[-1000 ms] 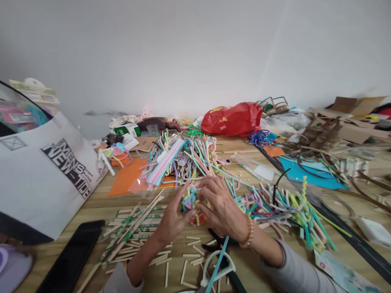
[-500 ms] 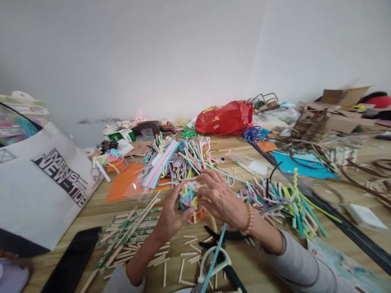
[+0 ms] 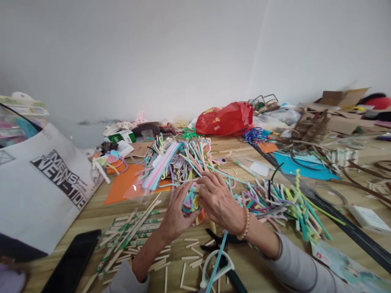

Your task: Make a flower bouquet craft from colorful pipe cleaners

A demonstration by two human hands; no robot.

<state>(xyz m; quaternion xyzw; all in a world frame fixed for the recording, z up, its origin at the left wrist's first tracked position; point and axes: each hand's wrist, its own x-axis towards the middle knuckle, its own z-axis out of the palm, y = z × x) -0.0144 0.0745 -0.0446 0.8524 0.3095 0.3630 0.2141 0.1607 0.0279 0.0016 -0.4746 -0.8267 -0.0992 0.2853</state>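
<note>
Both my hands meet over a small bundle of pastel pipe cleaners (image 3: 192,202) with an orange base, held just above the wooden table (image 3: 91,211). My left hand (image 3: 174,215) cups its left side, fingers curled round it. On the right, my right hand (image 3: 218,201), with a bead bracelet on the wrist, pinches the bundle's top with bent fingers. Behind the hands lies a clear bag of long coloured pipe cleaners (image 3: 180,160). More loose pipe cleaners (image 3: 284,203) sprawl to the right.
Cut wooden sticks (image 3: 186,256) and wrapped chopsticks (image 3: 128,234) litter the table near me. Pliers (image 3: 220,260) lie by my right wrist, a black phone (image 3: 71,260) at front left. A white printed bag (image 3: 45,187) stands left; a red plastic bag (image 3: 227,118) and cardboard pieces (image 3: 336,118) sit behind.
My hands have closed in tighter on the bundle; the left fingers, spread half a second ago, now wrap round it. The view has shifted slightly.
</note>
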